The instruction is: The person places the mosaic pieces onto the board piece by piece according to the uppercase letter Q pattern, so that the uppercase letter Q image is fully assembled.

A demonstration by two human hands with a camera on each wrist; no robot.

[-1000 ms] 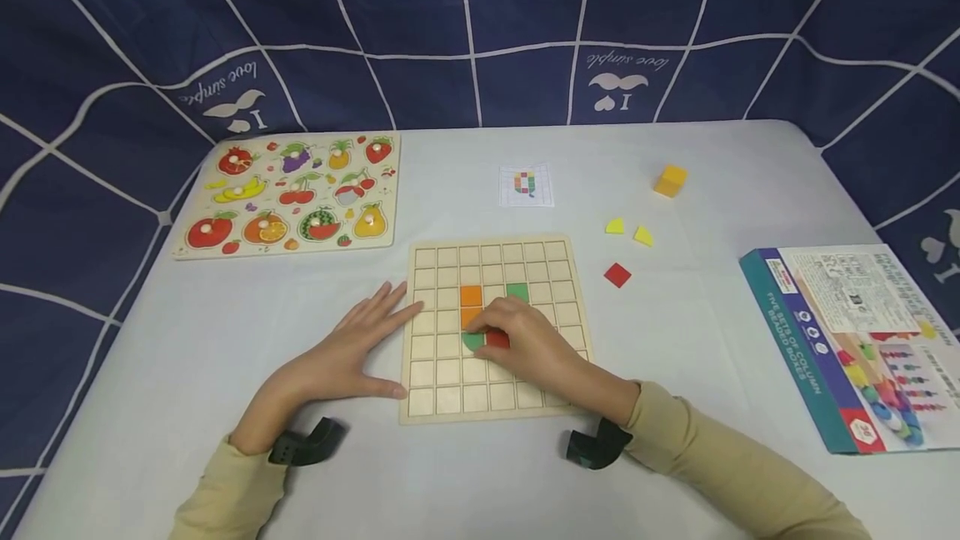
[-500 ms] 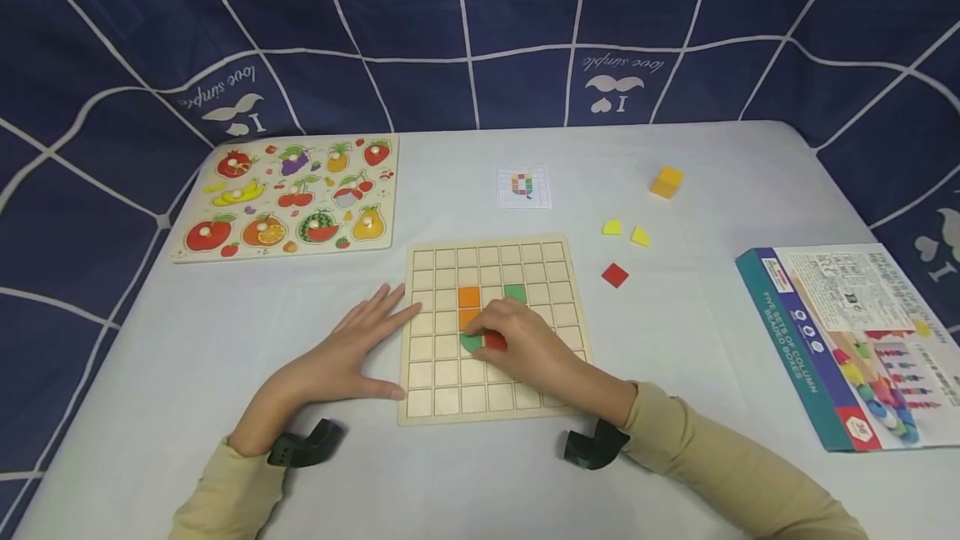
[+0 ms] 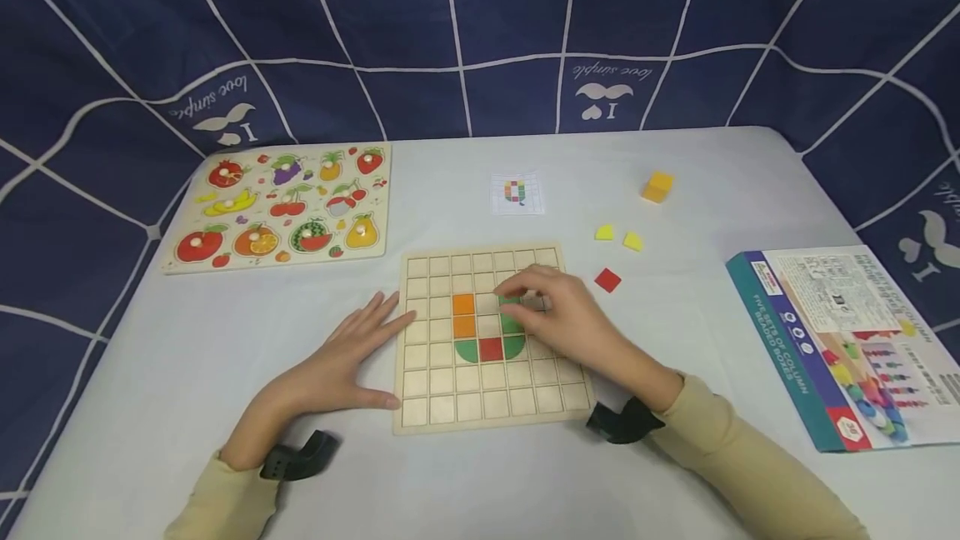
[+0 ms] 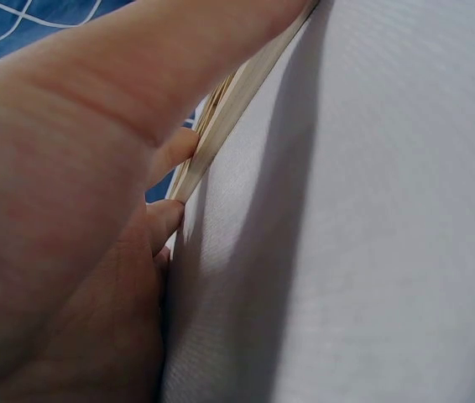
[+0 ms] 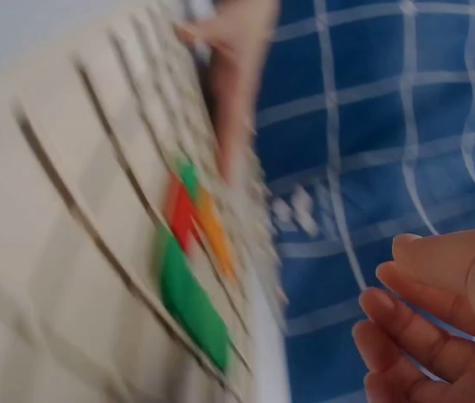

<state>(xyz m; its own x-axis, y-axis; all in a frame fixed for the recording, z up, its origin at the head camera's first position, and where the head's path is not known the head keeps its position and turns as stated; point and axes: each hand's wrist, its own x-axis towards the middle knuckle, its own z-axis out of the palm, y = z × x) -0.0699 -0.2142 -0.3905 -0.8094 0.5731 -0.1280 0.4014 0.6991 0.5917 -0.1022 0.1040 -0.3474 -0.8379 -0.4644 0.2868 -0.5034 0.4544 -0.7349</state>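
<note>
A wooden grid board (image 3: 427, 411) lies mid-table. In it sit two orange squares (image 3: 463, 326), a rounded green piece (image 3: 467, 352), a red square (image 3: 491, 349), another rounded green piece (image 3: 514, 347) and green pieces (image 3: 512, 324) above that, partly covered by the right hand. My left hand (image 3: 337, 365) is spread along the board's left edge, fingertips and thumb touching it; the left wrist view shows the board's side edge (image 4: 242, 105) against the fingers. My right hand (image 3: 562, 307) hovers over the board's right half, fingers loosely bent, nothing between them, as the right wrist view confirms.
Right of the board lie a loose red square (image 3: 608, 280) and two yellow pieces (image 3: 604, 232). Behind are a pattern card (image 3: 517, 193) and yellow-orange blocks (image 3: 657, 187). A fruit puzzle board (image 3: 300, 232) is back left; a cardboard box (image 3: 840, 348) lies far right.
My right hand has let go of the rounded green piece at the lower left and moved up and right, off the board. The left hand stays at the board's edge.
</note>
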